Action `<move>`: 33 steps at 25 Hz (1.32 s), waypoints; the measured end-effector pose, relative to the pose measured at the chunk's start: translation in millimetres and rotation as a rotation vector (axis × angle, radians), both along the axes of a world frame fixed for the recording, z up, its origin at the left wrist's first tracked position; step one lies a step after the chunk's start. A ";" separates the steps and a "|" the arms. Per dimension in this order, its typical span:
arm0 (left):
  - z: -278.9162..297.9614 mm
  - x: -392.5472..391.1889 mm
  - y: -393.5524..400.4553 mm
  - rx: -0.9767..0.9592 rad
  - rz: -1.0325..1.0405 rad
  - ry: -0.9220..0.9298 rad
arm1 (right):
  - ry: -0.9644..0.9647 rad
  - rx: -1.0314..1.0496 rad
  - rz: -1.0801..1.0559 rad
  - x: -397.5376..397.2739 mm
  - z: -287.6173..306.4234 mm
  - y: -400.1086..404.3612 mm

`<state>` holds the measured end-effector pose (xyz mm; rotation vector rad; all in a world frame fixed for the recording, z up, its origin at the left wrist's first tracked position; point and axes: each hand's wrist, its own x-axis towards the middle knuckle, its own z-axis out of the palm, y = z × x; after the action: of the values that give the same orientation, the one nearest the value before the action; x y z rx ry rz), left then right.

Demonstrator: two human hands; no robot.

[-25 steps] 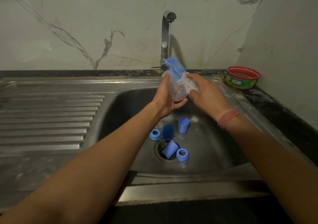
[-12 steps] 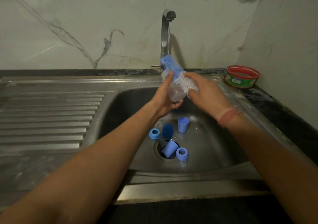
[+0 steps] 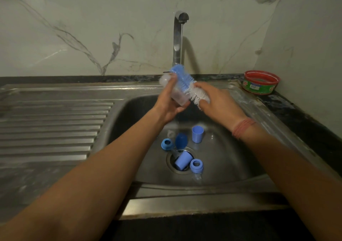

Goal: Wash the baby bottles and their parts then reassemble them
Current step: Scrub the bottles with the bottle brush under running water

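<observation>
Bottle [image 3: 175, 97]: clear plastic, tilted, held over the back of the sink basin [image 3: 231, 159], just below and in front of the tap [image 3: 178, 37]. Left hand [image 3: 169, 103]: fingers and thumb curled round the bottle body. Brush [image 3: 187, 85]: blue and white bristles, lying aslant against the upper side of the bottle, blue end toward the tap. Right hand [image 3: 220, 100]: closed round the white-bristled end of the brush; a red thread band [image 3: 242, 127] sits on that wrist.

Tap: chrome, upright, with a thin stream of water [image 3: 182, 37] falling from its spout.

Parts on the basin floor, all in front of the tap:
- blue cup-shaped cap [image 3: 197, 134], upright, open end up, farthest right.
- dark blue oval piece [image 3: 181, 141], just left of that cap.
- blue screw ring [image 3: 167, 144], left of the oval piece.
- second blue cap [image 3: 182, 160], lying on its side over the drain [image 3: 171, 162].
- second blue ring [image 3: 197, 165], touching or just beside the fallen cap, at the drain's right edge.
- clear piece [image 3: 197, 177], just in front of the second ring; kind cannot be told.

Ribbed draining board [image 3: 51, 126]: steel, left of the basin. Round red-rimmed tub [image 3: 261, 85]: green label, on the dark counter right of the tap, against the wall.
</observation>
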<state>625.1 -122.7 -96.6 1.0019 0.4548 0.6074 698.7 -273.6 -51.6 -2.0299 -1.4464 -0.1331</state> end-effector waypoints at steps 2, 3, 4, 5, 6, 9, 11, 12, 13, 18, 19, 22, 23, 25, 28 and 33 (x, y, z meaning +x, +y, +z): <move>-0.9 7.5 -18.5 0.064 -0.090 0.053 | -0.012 0.027 -0.052 3.9 4.5 -1.0; 0.3 10.1 -23.7 0.082 -0.104 0.045 | -0.018 0.034 -0.075 4.9 6.2 -1.3; 2.8 11.3 -25.1 0.090 -0.099 0.017 | -0.022 0.039 -0.087 4.8 7.1 -1.6; 6.1 11.1 -22.7 0.079 -0.077 -0.030 | -0.019 0.045 -0.084 4.2 6.8 -1.2; 9.1 9.1 -18.2 0.041 -0.045 -0.087 | -0.013 0.051 -0.066 3.0 5.5 -0.4; 12.1 0.1 -1.7 -0.136 0.109 -0.229 | -0.016 0.028 0.019 -3.3 -3.3 2.6; 6.4 -1.1 5.5 -0.112 0.175 -0.215 | -0.023 0.007 0.038 -6.0 -7.0 4.0; 3.9 -0.5 5.2 -0.059 0.159 -0.170 | -0.019 0.009 0.028 -5.9 -6.0 3.9; 0.8 1.8 2.4 -0.002 0.114 -0.121 | -0.013 0.016 0.010 -4.4 -4.0 3.5; -1.7 17.5 -23.8 0.085 -0.090 -0.032 | -0.019 0.039 -0.110 5.3 6.4 -1.4; -0.5 18.6 -22.1 0.071 -0.061 -0.058 | -0.012 0.038 -0.106 4.2 6.4 -1.2; 4.8 10.4 -3.6 -0.032 0.104 -0.200 | -0.012 0.044 0.004 -7.6 0.3 3.3; 6.1 5.3 2.8 -0.083 0.146 -0.240 | -0.026 0.046 0.038 -10.3 -3.2 5.3; 7.2 -1.3 7.4 -0.148 0.173 -0.277 | -0.034 0.038 0.045 -9.3 -6.0 7.7; 5.4 4.3 -8.2 -0.049 0.091 -0.132 | -0.009 -0.013 -0.067 6.8 -3.0 2.7; 2.1 11.5 -11.9 0.000 0.040 -0.038 | -0.010 0.005 -0.082 2.4 1.1 -0.3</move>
<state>636.6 -134.6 -94.5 0.9813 0.4427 0.6613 701.1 -273.9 -50.4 -2.0883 -1.3678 -0.1804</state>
